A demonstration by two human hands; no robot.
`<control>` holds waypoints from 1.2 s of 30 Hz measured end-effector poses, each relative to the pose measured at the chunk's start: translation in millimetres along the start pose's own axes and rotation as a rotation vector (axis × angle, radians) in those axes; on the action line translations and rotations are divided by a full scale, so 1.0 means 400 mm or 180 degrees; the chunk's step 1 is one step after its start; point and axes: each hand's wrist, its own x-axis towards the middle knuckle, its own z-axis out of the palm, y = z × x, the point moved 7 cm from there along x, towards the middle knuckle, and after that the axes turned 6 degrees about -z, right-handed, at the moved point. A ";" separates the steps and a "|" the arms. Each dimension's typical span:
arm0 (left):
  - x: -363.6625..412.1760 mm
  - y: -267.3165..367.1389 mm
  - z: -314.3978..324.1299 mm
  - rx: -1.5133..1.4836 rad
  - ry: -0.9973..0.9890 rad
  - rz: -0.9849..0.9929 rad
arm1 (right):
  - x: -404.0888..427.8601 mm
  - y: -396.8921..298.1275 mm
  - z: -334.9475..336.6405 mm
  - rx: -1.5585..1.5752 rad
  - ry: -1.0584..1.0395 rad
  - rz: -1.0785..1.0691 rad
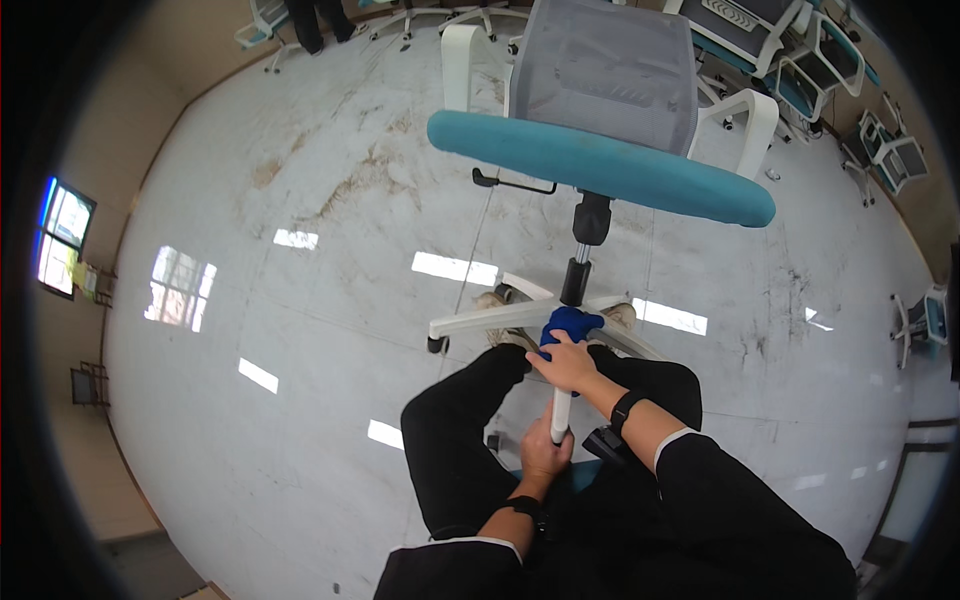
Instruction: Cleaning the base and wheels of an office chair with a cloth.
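Note:
An office chair with a teal seat cushion [600, 165], a grey mesh back [604, 75] and a white five-star base [495, 316] stands before me. My right hand [566, 361] presses a blue cloth [571, 324] onto the base leg that points towards me, close to the hub. Nearer my body, my left hand [546, 450] grips the end of that same white leg [560, 414]. The black gas lift column [575, 279] rises just beyond the cloth. The underside of the cloth is hidden.
My legs and shoes flank the base. More office chairs [750, 37] crowd the far right, and another chair [921, 319] is at the right edge. A person's legs [319, 22] show at the far left. Brown smears mark the glossy floor [337, 262].

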 end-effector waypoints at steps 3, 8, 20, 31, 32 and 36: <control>0.002 0.008 0.004 0.0060 0.0022 -0.0002 | 0.044 0.039 -0.017 0.0025 0.0286 0.0042; -0.015 -0.013 0.009 0.0176 0.0004 0.0002 | 0.061 0.065 0.001 0.0353 0.0101 0.0122; -0.036 -0.056 0.019 0.0593 -0.0339 -0.0131 | -0.236 -0.094 0.067 0.0511 -0.0707 -0.0133; -0.016 -0.030 0.008 0.0285 -0.0122 0.0013 | -0.196 -0.085 0.052 0.0557 -0.0129 -0.0154; -0.018 -0.029 0.011 0.0288 -0.0136 0.0033 | -0.175 -0.040 0.063 0.0566 -0.0109 -0.0146; -0.006 -0.012 0.020 0.0257 -0.0080 -0.0104 | -0.171 -0.001 -0.071 0.1965 -0.0810 -0.1172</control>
